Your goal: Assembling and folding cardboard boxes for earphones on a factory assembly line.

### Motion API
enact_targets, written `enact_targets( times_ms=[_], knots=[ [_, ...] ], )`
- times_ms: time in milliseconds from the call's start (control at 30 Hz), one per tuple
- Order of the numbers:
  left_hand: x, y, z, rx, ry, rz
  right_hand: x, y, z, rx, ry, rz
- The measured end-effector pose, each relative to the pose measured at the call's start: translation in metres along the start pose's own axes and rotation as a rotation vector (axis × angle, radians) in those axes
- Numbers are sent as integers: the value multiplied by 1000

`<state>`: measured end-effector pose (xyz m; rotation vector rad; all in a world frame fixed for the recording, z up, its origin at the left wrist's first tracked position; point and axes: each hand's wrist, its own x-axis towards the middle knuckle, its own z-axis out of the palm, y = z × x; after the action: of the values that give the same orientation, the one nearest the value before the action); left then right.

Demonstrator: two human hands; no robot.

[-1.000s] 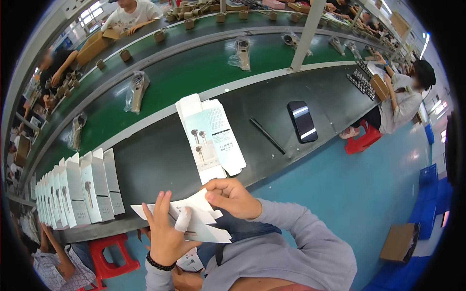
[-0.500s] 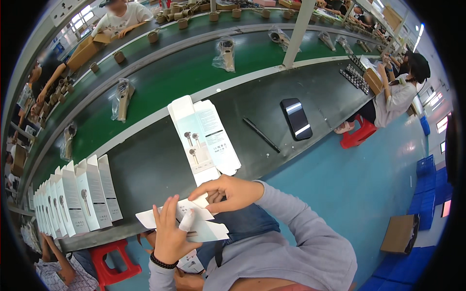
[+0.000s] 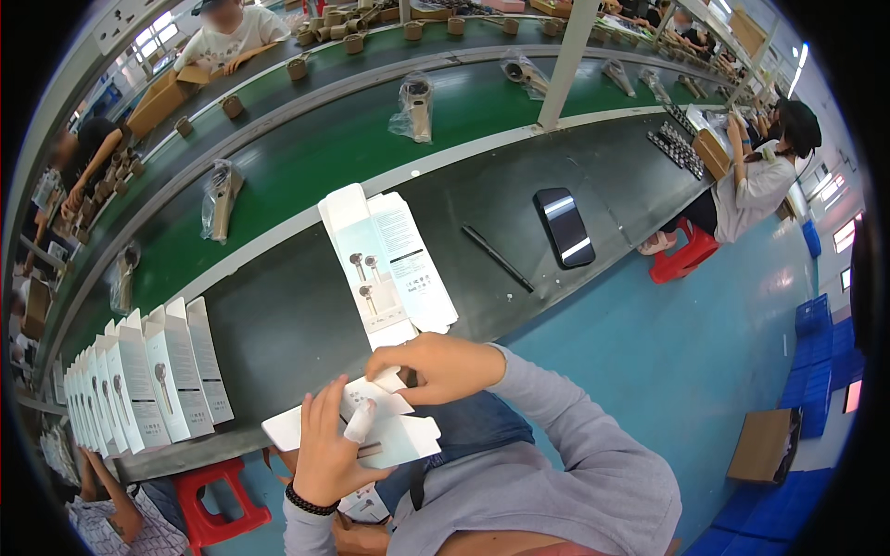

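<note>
Both of my hands hold a white cardboard box [image 3: 394,435] over my lap, just in front of the dark worktable [image 3: 278,324]. My left hand [image 3: 331,452] grips it from below, with a bandaged fingertip lying across its face. My right hand [image 3: 436,367] presses on the box's upper flap. A stack of flat, unfolded white cartons [image 3: 385,259] printed with small product pictures lies on the table just beyond my hands.
A row of folded upright white boxes [image 3: 139,375] stands at the table's left. A black pen [image 3: 496,258] and a dark phone [image 3: 564,227] lie to the right. Bagged products [image 3: 414,107] ride the green conveyor [image 3: 315,157]. Other workers sit along the line, with red stools below.
The hands and box have stayed at my lap while my fingers shifted on the flaps; the right hand now presses the upper flap. The view has tilted slightly.
</note>
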<state>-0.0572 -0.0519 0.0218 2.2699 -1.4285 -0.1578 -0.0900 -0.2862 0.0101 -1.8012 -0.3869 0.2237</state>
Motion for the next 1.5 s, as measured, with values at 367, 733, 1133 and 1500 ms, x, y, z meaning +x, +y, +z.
enact_targets(
  times_ms=[367, 733, 1133, 1500],
  knots=[
    [6, 5, 6, -1, -150, -54, 2, 16, 6, -248, 37, -203],
    [-3, 9, -8, -531, 647, -464, -7, 26, 35, 584, 110, -219],
    [-21, 0, 62, -1161, 556, -402, -25, 30, 43, 700, 188, 14],
    [30, 51, 69, -1018, 632, -521, -39, 41, 33, 666, 304, -249]
  ],
)
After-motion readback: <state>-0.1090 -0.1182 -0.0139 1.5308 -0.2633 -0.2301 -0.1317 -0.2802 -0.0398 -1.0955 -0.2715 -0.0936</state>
